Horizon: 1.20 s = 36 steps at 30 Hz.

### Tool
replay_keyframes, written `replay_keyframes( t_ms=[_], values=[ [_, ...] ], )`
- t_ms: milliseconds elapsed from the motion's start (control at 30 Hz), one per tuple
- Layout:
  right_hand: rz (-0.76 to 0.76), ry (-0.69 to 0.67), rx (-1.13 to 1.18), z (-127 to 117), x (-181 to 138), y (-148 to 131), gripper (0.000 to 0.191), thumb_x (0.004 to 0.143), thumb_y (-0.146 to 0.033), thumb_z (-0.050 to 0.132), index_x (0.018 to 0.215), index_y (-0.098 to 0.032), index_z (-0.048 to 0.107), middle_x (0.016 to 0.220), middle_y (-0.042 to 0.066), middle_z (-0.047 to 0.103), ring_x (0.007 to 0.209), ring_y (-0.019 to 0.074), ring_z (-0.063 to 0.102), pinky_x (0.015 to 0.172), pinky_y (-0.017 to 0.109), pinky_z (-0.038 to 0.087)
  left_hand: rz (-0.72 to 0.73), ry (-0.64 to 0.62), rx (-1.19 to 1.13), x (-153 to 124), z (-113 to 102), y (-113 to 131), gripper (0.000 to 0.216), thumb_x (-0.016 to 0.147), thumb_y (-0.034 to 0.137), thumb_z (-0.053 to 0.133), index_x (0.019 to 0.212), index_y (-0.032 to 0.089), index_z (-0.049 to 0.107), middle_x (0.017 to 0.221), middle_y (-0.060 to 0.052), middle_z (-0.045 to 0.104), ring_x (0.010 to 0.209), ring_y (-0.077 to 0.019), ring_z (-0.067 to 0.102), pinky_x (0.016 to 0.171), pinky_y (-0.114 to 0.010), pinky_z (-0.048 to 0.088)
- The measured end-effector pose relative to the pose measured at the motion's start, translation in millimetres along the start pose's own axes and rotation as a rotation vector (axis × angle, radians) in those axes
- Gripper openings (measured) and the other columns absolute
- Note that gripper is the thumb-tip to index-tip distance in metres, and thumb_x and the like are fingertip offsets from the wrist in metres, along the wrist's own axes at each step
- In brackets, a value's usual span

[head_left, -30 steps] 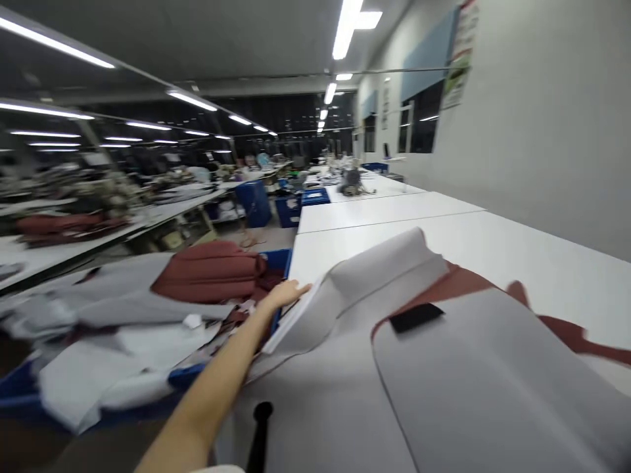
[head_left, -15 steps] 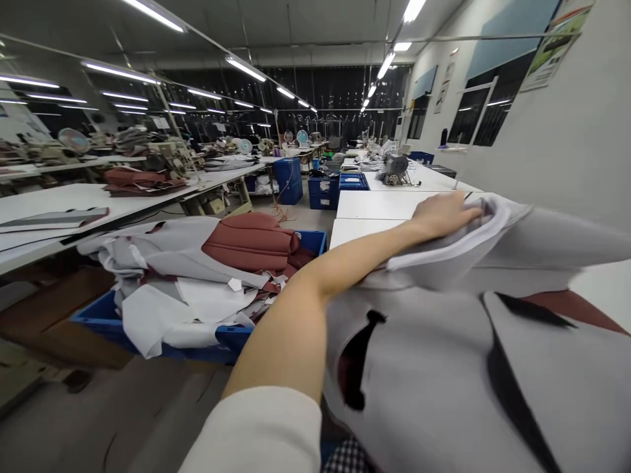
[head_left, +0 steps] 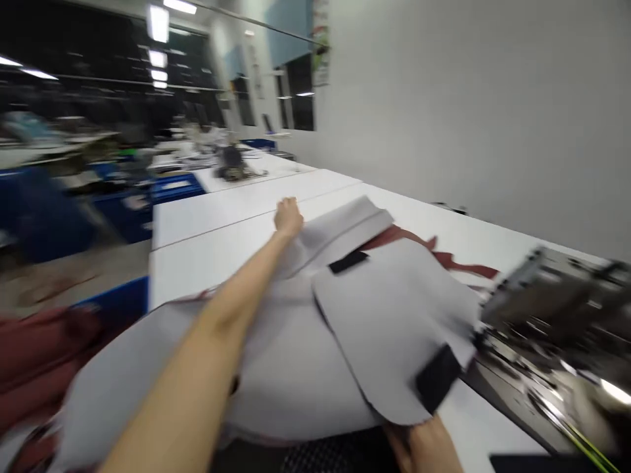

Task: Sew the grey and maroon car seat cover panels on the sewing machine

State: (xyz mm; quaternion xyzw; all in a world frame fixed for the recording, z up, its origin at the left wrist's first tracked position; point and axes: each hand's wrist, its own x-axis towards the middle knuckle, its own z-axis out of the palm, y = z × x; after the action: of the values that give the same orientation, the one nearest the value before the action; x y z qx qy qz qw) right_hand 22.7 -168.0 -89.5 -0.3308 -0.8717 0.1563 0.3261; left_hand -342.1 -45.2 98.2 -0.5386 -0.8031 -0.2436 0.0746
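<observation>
A large grey fabric piece with black strips and a reddish-brown layer spans the view's middle, blurred by motion. My left hand reaches across it from the lower left, its fingers bunched on the far folded edge. My right hand shows at the bottom, partly hidden under the grey fabric's lower edge, and seems to grip it. Part of the fabric hangs over the white table. The table beneath most of the fabric is hidden.
A blurred sewing machine stands on the table at the right. Reddish-brown fabric lies at the lower left, by a blue crate. More blue crates stand on the floor beyond. A grey wall runs along the table's far side.
My view has swung right, bringing the sewing machine in. The grey fabric now lies farther over the table, my left hand has moved out along it, and my right hand has appeared below.
</observation>
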Motion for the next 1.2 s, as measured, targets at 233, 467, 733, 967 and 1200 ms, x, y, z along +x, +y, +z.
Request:
replay_keyframes(
  t_ms=[233,467,733,967,1200],
  values=[
    [-0.002,0.111,-0.155,30.2,9.2,8.9,0.023,0.093,-0.011,0.049,0.076,-0.019,0.064,0.072,0.002,0.066,0.077,0.0173,0.061,0.088,0.034,0.052,1.441,-0.397,-0.167,-63.6,102.3,166.7,0.044,0.101,0.044,0.041,0.136,0.021,0.053,0.147,-0.006,0.050,0.140,-0.0255,0.040,0.121,-0.047,0.025],
    [-0.054,-0.017,-0.232,15.0,-6.8,19.7,0.013,0.085,-0.011,0.055,0.077,-0.018,0.062,0.078,0.003,0.066,0.081,0.0197,0.056,0.098,0.045,0.042,1.511,-0.681,-0.116,-117.9,167.7,186.9,0.045,0.102,0.045,0.037,0.141,0.025,0.049,0.150,-0.002,0.047,0.145,-0.0248,0.034,0.124,-0.053,0.017],
    [-0.051,-0.141,-0.157,18.9,-19.0,31.7,0.015,0.082,-0.014,0.058,0.069,-0.020,0.063,0.075,0.004,0.067,0.079,0.0199,0.056,0.098,0.047,0.041,1.416,-0.589,-0.198,-134.2,176.8,177.2,0.038,0.097,0.028,0.041,0.130,0.022,0.059,0.146,-0.005,0.052,0.136,-0.0229,0.047,0.118,-0.050,0.036],
    [-0.022,-0.151,-0.107,21.4,-26.8,37.8,0.016,0.077,-0.015,0.058,0.063,-0.020,0.061,0.063,0.004,0.062,0.068,0.0198,0.053,0.088,0.045,0.047,1.405,-0.568,-0.174,-140.2,176.2,181.6,0.039,0.095,0.025,0.041,0.129,0.024,0.060,0.140,0.001,0.057,0.133,-0.0224,0.051,0.113,-0.048,0.043],
    [-0.019,-0.159,-0.051,17.1,-34.8,50.2,0.017,0.079,-0.018,0.056,0.064,-0.024,0.060,0.064,0.002,0.062,0.067,0.0195,0.052,0.090,0.043,0.048,1.379,-0.567,-0.214,-140.3,181.2,188.4,0.038,0.095,0.024,0.042,0.128,0.023,0.061,0.139,0.000,0.058,0.133,-0.0247,0.051,0.112,-0.050,0.045]
  ],
)
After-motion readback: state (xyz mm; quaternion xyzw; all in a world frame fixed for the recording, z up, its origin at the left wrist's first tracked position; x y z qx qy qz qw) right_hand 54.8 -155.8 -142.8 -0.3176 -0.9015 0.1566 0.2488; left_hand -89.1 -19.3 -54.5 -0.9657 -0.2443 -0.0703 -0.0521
